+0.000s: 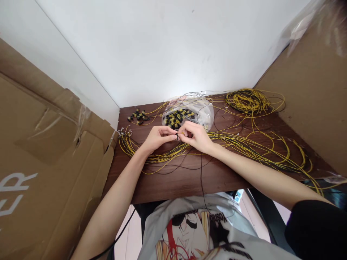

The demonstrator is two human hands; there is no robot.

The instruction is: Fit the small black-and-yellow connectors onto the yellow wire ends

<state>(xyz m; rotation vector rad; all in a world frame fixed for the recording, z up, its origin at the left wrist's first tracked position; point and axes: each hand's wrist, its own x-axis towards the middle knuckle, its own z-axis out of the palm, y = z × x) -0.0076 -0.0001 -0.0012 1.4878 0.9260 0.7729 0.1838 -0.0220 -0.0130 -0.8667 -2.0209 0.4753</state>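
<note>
My left hand (160, 138) and my right hand (195, 136) meet over the middle of the brown table (179, 184). Between their pinched fingertips is a small black piece (177, 136), with a bit of yellow beside the right fingers. Its exact shape is too small to tell. Just behind my hands lies an open clear plastic bag (207, 112) holding many black and yellow connectors (177, 117). A long bundle of yellow and black wires (241, 141) runs beneath my hands from left to right. One thin black wire (201, 173) hangs over the table's front edge.
Several loose black and yellow connectors (138, 116) lie at the back left. A coil of yellow wire (248, 101) sits at the back right. Large cardboard boxes (54, 162) stand on the left, with another cardboard panel (311, 94) on the right. Behind is a white wall (173, 47).
</note>
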